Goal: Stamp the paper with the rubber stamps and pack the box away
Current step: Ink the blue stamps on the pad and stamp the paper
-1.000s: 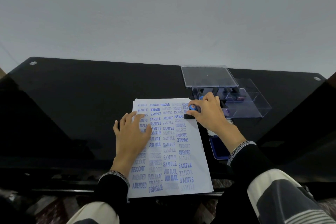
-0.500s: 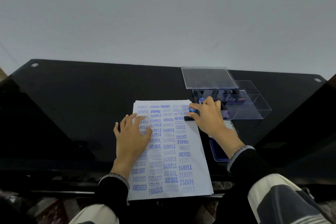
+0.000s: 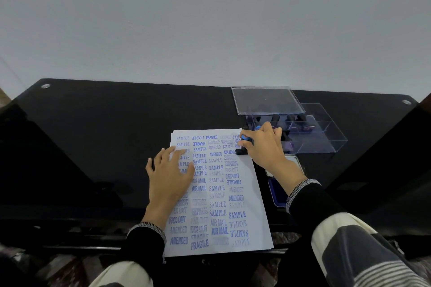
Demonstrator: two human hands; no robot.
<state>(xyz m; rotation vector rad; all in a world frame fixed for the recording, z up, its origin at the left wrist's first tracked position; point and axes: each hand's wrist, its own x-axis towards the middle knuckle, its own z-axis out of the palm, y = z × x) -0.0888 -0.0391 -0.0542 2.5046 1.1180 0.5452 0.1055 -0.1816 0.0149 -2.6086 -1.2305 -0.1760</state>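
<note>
A right hand [image 3: 263, 147] clamps its grip on a blue-topped rubber stamp [image 3: 245, 141] at the upper right corner of the paper [image 3: 247, 193], centre frame, while the left hand [image 3: 170, 175] presses flat, fingers spread. The clear box [image 3: 326, 137] sits open on the black counter [image 3: 105, 135], right of centre. Overlapping impressions crowd that corner; a rocked stamp would likely smudge.

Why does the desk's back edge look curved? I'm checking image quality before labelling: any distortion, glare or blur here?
Head view: wide-angle bending bows the table edge; its glossy black top mirrors the wall faintly; the paper print reads sharp; the clear box shows soft reflections.
</note>
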